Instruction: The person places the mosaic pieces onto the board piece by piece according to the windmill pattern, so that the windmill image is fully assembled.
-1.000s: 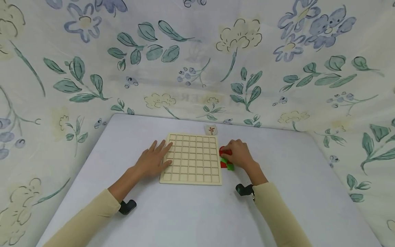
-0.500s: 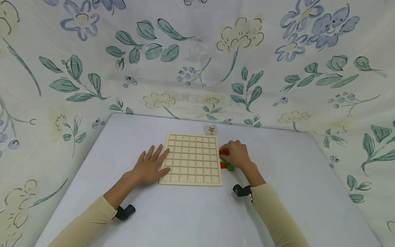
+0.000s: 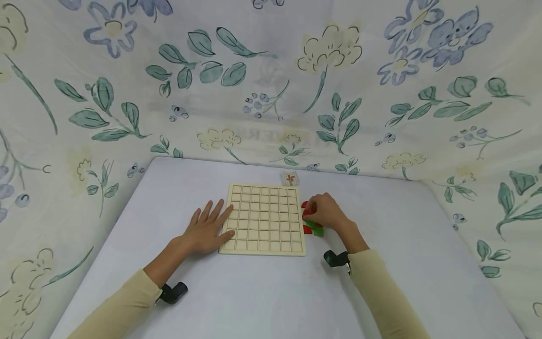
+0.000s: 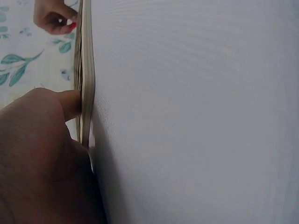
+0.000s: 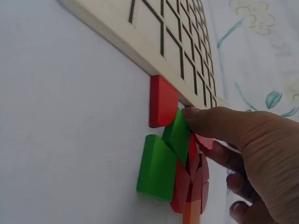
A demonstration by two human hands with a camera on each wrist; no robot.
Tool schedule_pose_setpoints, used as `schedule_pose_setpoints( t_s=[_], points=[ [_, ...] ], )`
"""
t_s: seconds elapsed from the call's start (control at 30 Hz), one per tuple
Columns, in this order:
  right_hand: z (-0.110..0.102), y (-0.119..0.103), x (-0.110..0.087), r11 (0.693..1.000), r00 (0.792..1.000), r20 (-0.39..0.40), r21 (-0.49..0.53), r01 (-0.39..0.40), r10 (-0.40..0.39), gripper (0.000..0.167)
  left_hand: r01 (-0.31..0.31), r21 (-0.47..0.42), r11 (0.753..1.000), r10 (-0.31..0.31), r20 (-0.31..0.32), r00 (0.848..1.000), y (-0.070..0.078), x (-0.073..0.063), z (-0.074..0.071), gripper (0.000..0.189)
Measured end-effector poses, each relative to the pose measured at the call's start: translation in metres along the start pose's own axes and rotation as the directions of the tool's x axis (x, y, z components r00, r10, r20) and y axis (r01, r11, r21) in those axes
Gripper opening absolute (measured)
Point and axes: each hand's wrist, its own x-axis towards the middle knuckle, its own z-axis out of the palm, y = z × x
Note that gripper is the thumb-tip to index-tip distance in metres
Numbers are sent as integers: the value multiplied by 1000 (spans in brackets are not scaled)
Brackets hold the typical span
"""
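Five digits of the left hand point(image 3: 204, 233) spread wide, thumb on the left rim of a gridded board point(image 3: 264, 219); square cells show pale wood. Beside its right edge, red and green blocks point(image 5: 181, 184); right hand point(image 3: 327, 213) pinches a red piece point(image 5: 204, 141).

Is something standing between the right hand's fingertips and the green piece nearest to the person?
Yes: along the table, another green piece lies between the right hand and that nearest green piece. From above, nothing visible covers it.
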Motion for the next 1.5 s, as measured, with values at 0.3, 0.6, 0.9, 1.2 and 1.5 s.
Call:
schedule_pose_setpoints(
  t_s=[0.3, 0.6, 0.9, 1.2, 1.5],
  points=[
    [2, -5, -6, 979, 991, -133, 193, 59, -34, 23, 19, 51, 999, -19, -6, 1000, -11, 5, 12, 80],
    [13, -17, 4, 953, 968, -233, 261, 154, -93, 13, 27, 54, 998, -27, 2, 1000, -9, 6, 13, 80],
    [27, -37, 19, 911, 951, -293, 359, 201, -94, 6, 25, 45, 999, -25, -9, 1000, -3, 2, 9, 78],
    [40, -52, 29, 854, 965, -256, 488, 178, -55, 24, 41, 48, 998, -40, -18, 999, -1, 1, 8, 78],
    [46, -66, 38, 906, 956, -290, 389, 169, -54, 16, 39, 53, 998, -38, -23, 999, -3, 2, 10, 78]
  ],
)
